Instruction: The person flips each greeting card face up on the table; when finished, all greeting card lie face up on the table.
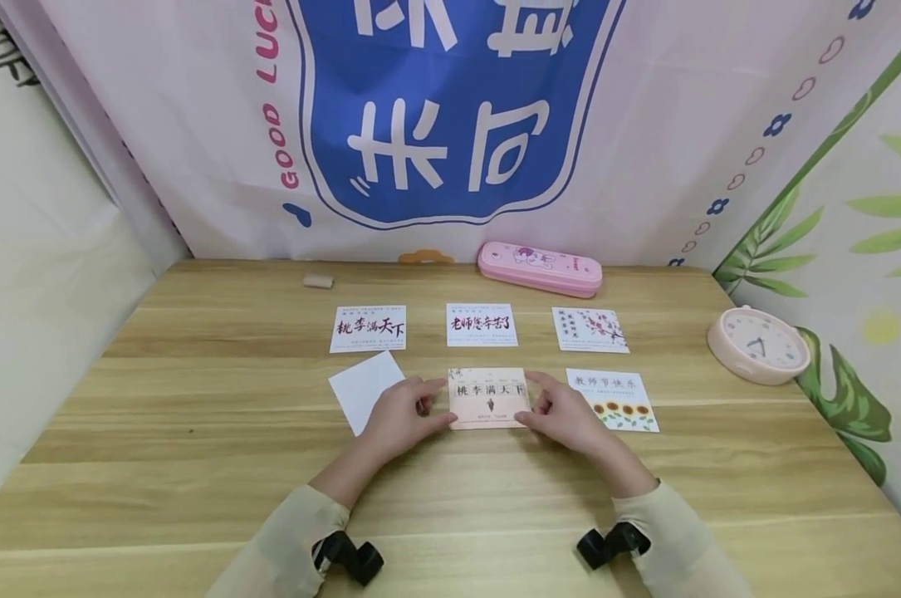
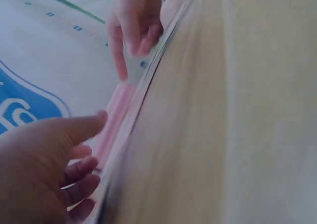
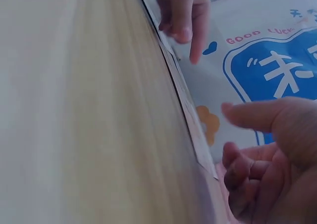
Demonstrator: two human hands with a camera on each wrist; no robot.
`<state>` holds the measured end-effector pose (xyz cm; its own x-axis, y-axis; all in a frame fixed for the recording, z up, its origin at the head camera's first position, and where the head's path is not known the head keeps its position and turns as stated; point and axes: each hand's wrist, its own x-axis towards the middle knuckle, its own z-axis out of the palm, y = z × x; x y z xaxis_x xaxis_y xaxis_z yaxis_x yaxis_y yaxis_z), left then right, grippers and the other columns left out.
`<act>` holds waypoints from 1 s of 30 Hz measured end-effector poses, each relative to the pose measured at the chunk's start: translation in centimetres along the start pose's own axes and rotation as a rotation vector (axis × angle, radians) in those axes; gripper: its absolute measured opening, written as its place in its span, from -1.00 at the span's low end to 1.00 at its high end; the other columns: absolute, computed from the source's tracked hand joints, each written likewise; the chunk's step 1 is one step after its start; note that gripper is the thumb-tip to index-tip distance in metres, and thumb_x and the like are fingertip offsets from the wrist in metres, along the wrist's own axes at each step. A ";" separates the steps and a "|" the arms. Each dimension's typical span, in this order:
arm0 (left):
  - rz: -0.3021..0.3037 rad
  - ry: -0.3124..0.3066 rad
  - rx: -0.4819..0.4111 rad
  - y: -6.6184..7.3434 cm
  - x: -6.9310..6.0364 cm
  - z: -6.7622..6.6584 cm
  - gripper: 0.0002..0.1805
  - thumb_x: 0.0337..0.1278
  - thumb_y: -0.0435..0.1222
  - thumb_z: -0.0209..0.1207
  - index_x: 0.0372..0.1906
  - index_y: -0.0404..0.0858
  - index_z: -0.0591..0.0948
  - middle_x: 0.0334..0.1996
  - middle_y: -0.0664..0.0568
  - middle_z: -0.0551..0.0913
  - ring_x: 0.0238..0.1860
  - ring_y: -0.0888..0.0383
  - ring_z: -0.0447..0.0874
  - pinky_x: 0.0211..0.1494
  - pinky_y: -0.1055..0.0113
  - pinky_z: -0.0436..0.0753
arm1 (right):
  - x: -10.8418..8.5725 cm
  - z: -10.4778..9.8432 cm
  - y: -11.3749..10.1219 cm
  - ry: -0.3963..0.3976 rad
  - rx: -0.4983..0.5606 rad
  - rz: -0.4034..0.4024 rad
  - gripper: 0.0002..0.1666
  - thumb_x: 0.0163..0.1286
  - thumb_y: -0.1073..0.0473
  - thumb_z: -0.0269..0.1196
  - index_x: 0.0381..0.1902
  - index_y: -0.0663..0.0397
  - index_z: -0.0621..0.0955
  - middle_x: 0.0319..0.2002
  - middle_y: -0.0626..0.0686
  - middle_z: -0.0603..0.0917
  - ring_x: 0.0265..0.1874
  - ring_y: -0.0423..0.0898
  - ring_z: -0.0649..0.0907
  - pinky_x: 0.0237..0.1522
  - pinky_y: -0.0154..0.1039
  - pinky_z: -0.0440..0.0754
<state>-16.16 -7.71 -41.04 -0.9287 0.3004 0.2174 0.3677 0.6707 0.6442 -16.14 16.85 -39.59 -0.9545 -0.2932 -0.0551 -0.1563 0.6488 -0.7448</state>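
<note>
A pale pink card (image 1: 490, 400) with a row of dark characters lies in the middle of the front row in the head view. At its left edge my left hand (image 1: 408, 415) touches the corners, index finger above and thumb below. My right hand (image 1: 567, 411) does likewise at the right edge. In the left wrist view, the left hand (image 2: 44, 169) has its thumb stretched out and its other fingers bent loosely. The right wrist view shows the right hand (image 3: 277, 154) with thumb and fingers apart. A blank white card (image 1: 365, 389) lies tilted, partly behind the left hand.
Behind stand three printed cards: one left (image 1: 368, 330), one middle (image 1: 482, 325), one right (image 1: 590, 330). A sunflower card (image 1: 624, 403) lies beside the right hand. Farther back are a pink pencil case (image 1: 540, 268) and a small beige roll (image 1: 318, 281). A pink clock (image 1: 760, 345) stands right.
</note>
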 end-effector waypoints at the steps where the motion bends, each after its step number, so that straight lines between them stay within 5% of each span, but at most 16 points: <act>1: -0.008 0.008 -0.010 0.0 0.0 -0.4 -0.43 -0.28 -0.10 0.31 -0.05 -0.30 0.54 -0.59 0.11 0.42 -0.55 0.21 0.34 -0.47 0.37 0.35 | 0.0 -0.1 -0.2 0.009 0.013 -0.013 -0.21 0.00 0.18 0.31 0.16 0.30 0.26 -0.63 -0.03 0.46 -0.68 -0.16 0.41 -0.64 -0.31 0.37; 10: 0.030 0.136 -0.017 -2.0 -0.9 -4.6 -0.44 -0.24 -0.16 0.31 -0.02 -0.28 0.51 -0.33 -0.07 0.55 -0.30 0.02 0.48 -0.27 0.21 0.44 | 1.0 -0.3 -2.6 0.047 0.109 -0.067 -0.25 0.02 0.16 0.30 0.16 0.24 0.28 -0.47 -0.02 0.52 -0.51 -0.12 0.48 -0.48 -0.28 0.46; 17: 0.004 0.136 -0.007 -4.4 -1.9 -7.1 -0.45 -0.22 -0.18 0.30 0.01 -0.23 0.49 -0.10 -0.14 0.50 -0.08 -0.07 0.39 -0.08 0.06 0.34 | 2.4 2.1 -5.4 0.088 0.212 -0.136 -0.31 0.00 0.21 0.30 0.12 0.23 0.34 -0.35 0.08 0.55 -0.40 -0.09 0.52 -0.35 -0.29 0.49; 23: -0.032 0.095 0.057 -5.6 -2.5 -7.7 -0.39 -0.24 -0.18 0.31 0.04 -0.31 0.45 -0.01 -0.19 0.42 0.02 -0.12 0.29 0.02 0.00 0.23 | 3.3 4.9 -7.8 0.035 0.328 -0.168 -0.33 0.04 0.21 0.28 0.12 0.24 0.33 -0.14 0.22 0.51 -0.17 0.07 0.49 -0.12 -0.09 0.41; 30: -0.073 0.078 0.038 -7.0 -2.8 -7.8 -0.30 -0.27 -0.12 0.32 0.08 -0.32 0.40 0.05 -0.22 0.36 0.06 -0.16 0.23 0.04 -0.04 0.18 | 3.9 8.3 -9.5 0.010 0.307 -0.124 -0.27 0.01 0.12 0.30 0.12 0.25 0.32 -0.05 0.20 0.45 -0.07 0.08 0.43 -0.08 -0.06 0.37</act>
<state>-16.51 -18.51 -40.46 -0.9535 0.1970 0.2282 0.2990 0.7143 0.6327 -16.32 3.72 -38.30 -0.9355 -0.3491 0.0542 -0.1894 0.3663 -0.9110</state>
